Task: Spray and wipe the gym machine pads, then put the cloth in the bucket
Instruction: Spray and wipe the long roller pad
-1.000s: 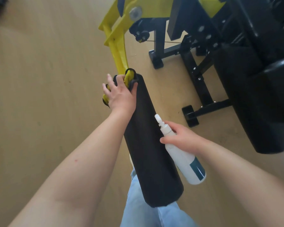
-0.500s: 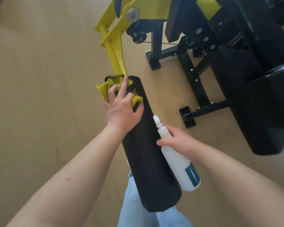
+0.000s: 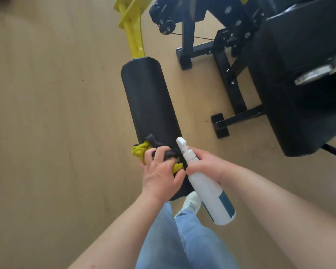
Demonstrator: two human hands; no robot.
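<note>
A long black roller pad (image 3: 147,101) runs from a yellow lever arm (image 3: 133,35) toward me. My left hand (image 3: 161,175) grips a bunched yellow and dark cloth (image 3: 141,150) and presses it on the near end of the pad. My right hand (image 3: 204,166) holds a white spray bottle (image 3: 208,189) by its neck, just right of the pad, nozzle pointing up and away. A large black seat pad (image 3: 299,90) sits at the right. No bucket is in view.
The machine's black steel frame (image 3: 229,78) and its feet stand on the wooden floor (image 3: 47,113) right of the roller. My jeans and a white shoe (image 3: 192,203) are below the pad's near end. Open floor lies to the left.
My left hand has slid the cloth from the far end of the roller pad down to its near end. The right hand and bottle stayed beside the pad.
</note>
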